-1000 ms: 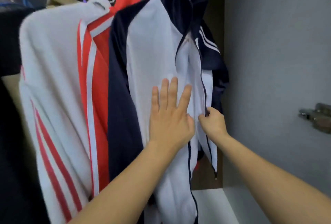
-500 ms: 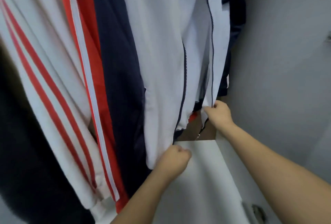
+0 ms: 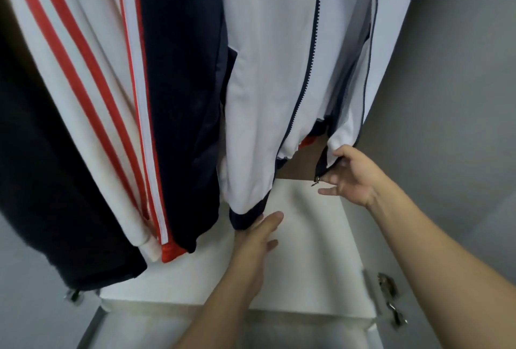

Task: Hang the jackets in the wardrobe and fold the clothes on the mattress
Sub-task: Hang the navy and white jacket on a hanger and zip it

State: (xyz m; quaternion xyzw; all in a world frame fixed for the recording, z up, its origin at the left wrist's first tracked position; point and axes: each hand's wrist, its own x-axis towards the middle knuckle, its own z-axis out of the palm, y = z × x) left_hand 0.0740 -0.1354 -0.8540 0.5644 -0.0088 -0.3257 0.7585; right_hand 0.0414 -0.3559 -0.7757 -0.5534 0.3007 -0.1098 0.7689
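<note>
Both hands are at the bottom hem of the white and navy track jacket (image 3: 268, 75), which hangs inside the wardrobe with its zip undone. The left hand (image 3: 258, 234) reaches up with fingers straight and loose, its fingertips touching the navy hem band (image 3: 247, 220) of the jacket's left front panel; it holds nothing. The right hand (image 3: 351, 175) sits at the lower corner of the other front panel (image 3: 368, 69), fingers spread and only lightly bent, the cloth resting against the thumb side and the zip pull (image 3: 317, 179) dangling just beside the fingertips. Whether it pinches the edge at all I cannot tell; it looks more like a loose touch than a grip.

The two hands are well apart, one per panel, which probably serves to pull each side of the open front straight so the jacket hangs flat.

Left of this jacket hangs a white and red striped jacket (image 3: 92, 91), pressed close against it, and further left a dark garment (image 3: 36, 181). Below the jacket is the white wardrobe floor (image 3: 307, 251), with a metal hinge (image 3: 389, 290) to the right of it on the grey side wall (image 3: 452, 97).

Judging by this, the hanging part seems close to done for this jacket; the mattress and the clothes to fold are out of view.
</note>
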